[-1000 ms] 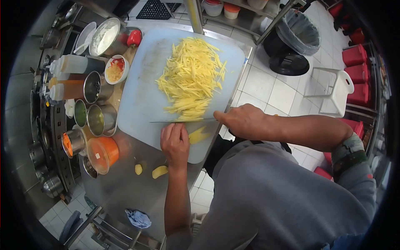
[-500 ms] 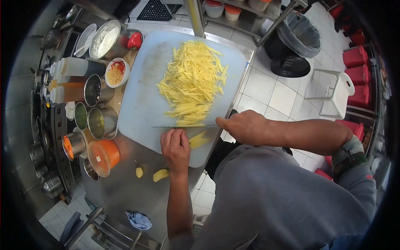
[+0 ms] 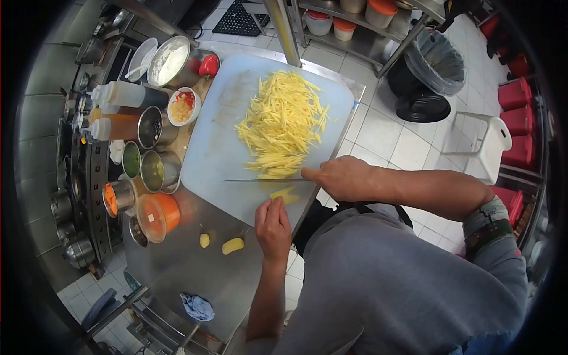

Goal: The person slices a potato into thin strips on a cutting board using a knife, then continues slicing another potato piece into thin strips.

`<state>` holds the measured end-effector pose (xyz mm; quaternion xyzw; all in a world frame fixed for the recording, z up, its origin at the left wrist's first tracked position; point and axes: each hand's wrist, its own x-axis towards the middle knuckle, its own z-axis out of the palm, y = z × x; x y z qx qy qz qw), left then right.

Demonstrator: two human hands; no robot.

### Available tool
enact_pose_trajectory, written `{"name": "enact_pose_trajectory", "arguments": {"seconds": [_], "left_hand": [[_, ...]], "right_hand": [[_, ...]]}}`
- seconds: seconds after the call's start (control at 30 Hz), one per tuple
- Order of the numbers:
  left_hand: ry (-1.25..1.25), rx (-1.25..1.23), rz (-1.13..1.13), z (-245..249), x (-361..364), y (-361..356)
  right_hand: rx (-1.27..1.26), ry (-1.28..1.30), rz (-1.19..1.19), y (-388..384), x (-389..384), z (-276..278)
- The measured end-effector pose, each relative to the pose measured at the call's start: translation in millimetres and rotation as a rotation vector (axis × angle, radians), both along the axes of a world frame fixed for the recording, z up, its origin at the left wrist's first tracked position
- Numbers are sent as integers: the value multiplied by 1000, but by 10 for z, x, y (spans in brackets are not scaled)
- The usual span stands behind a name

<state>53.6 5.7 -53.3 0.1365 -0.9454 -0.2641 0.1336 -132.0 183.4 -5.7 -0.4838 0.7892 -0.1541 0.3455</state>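
My right hand (image 3: 342,177) is closed round the handle of a knife (image 3: 254,180), whose long thin blade points left across the white cutting board (image 3: 216,142). Beyond the blade lies a big heap of thin yellow potato strips (image 3: 284,118). On the near side of the blade are a few flat potato slices (image 3: 286,194). My left hand (image 3: 273,229) has its fingers bunched together, the tips on the near left edge of these slices. Two peeled potato pieces, a larger one (image 3: 233,246) and a smaller one (image 3: 205,240), rest on the steel counter.
Along the board's left stand sauce bottles (image 3: 133,94), a bowl of chopped garlic and red pepper (image 3: 182,107), metal containers (image 3: 160,170) and an orange tub (image 3: 158,217). A blue cloth (image 3: 197,307) lies on the counter. A bin (image 3: 435,62) and white stool (image 3: 482,145) stand right.
My left hand has moved back from the blade to the slices on the near side. The knife stays in my right hand. The whole view has shifted slightly.
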Motion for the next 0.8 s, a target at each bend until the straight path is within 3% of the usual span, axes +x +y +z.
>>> {"name": "enact_pose_trajectory", "arguments": {"seconds": [0.2, 0.3, 0.5, 0.8], "left_hand": [[18, -45, -70, -14, -271, -175], [-17, -56, -62, -1, -264, -172], [38, -59, -51, -46, -309, -161], [72, -55, -74, -47, -315, -180]], "right_hand": [[23, 170, 13, 156, 117, 156], [128, 179, 19, 260, 197, 491], [81, 129, -39, 122, 235, 95], [64, 70, -52, 44, 238, 190]]}}
